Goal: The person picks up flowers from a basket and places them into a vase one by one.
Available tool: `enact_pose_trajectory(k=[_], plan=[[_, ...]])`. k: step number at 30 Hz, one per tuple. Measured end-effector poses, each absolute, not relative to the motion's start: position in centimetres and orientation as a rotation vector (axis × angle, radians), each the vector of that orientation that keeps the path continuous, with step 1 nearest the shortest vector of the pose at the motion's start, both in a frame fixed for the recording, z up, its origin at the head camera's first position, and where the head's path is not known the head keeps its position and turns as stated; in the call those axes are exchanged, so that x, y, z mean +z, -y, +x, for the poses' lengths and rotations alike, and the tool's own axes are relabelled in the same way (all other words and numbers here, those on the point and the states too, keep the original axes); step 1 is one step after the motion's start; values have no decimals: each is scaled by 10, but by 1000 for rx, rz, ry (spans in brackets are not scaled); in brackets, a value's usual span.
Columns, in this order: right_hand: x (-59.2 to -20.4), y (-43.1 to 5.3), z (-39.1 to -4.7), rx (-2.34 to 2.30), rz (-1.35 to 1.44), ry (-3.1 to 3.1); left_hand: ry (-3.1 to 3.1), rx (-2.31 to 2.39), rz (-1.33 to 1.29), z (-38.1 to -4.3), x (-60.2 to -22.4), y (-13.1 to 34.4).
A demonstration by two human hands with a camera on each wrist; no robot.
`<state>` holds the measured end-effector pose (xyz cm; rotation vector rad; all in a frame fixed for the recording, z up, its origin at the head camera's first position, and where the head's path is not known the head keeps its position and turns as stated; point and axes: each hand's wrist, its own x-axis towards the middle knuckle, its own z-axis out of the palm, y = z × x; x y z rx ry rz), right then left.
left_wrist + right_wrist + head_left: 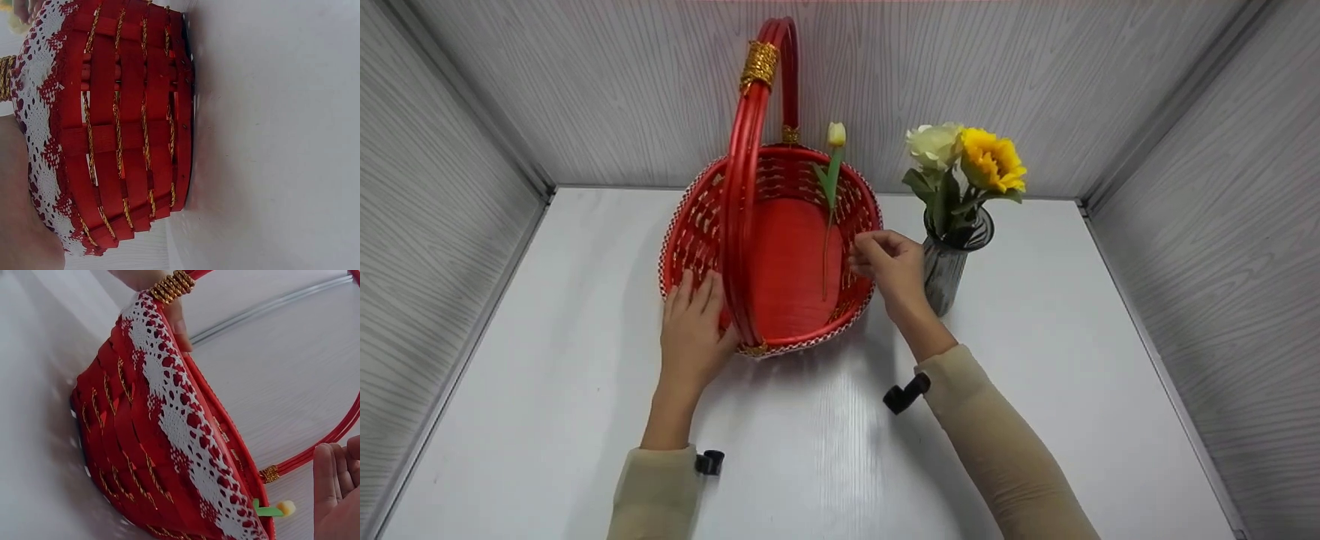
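Note:
A red woven basket [795, 262] with a tall arched handle [739, 187] stands before me in the head view. White lace [163, 382] runs along its rim in the right wrist view. A white tulip [836, 135] with green leaves leans inside the basket at its right, its stem on the red bottom. My left hand [694, 326] rests over the near left rim beside the handle's foot, fingers stretched inside. At the right rim is my right hand [894, 266], its fingers loosely bent and holding nothing, a little apart from the tulip's stem.
Just right of my right hand stands a dark glass vase [949, 262] holding a cream flower [934, 145] and a yellow sunflower [994, 161]. Grey wood-grain panels [607, 97] close off the back and sides of the white table [810, 450].

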<state>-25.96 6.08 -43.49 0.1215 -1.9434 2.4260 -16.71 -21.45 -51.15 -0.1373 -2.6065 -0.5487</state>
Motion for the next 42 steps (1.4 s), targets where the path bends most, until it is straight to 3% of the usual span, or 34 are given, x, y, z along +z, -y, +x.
enact_pose_trajectory(k=[42], plan=[[-460, -12, -323, 2806, -453, 2086, 2652, -551, -117, -166, -510, 215]])
